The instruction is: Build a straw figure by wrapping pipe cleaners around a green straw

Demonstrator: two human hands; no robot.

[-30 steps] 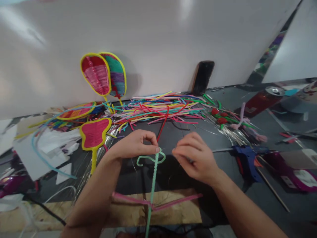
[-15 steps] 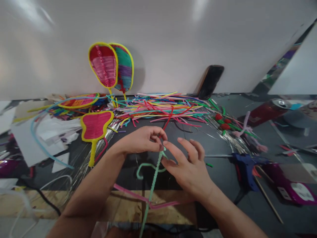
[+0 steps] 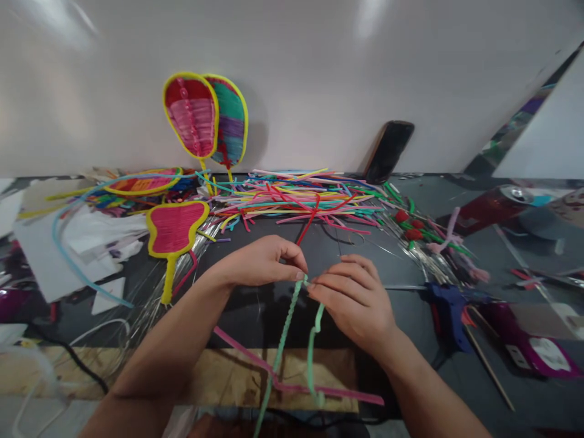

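Between thumb and fingers, my left hand (image 3: 269,261) pinches the top end of a mint-green pipe cleaner (image 3: 286,325), which is twisted along its length and hangs toward me. My right hand (image 3: 353,298) is closed on the loose green strand (image 3: 311,353) just beside that top end; the strand dangles below the fingers with a bent tip. A pink pipe cleaner (image 3: 255,358) crosses the green stem low down, bent at the crossing. Behind my hands a red pipe cleaner (image 3: 308,225) reaches out from the pile.
A pile of coloured pipe cleaners (image 3: 292,198) lies along the wall. Left stand yellow-rimmed fans (image 3: 191,115) and a pink fan shape (image 3: 176,228). A phone (image 3: 390,152) leans on the wall. Right are a can (image 3: 488,210), a blue glue gun (image 3: 449,313) and a purple package (image 3: 529,340).
My right hand's fingers have closed in beside the left. The loose green strand has swung from left of the right hand to hang beneath it. My left hand keeps its pinch.
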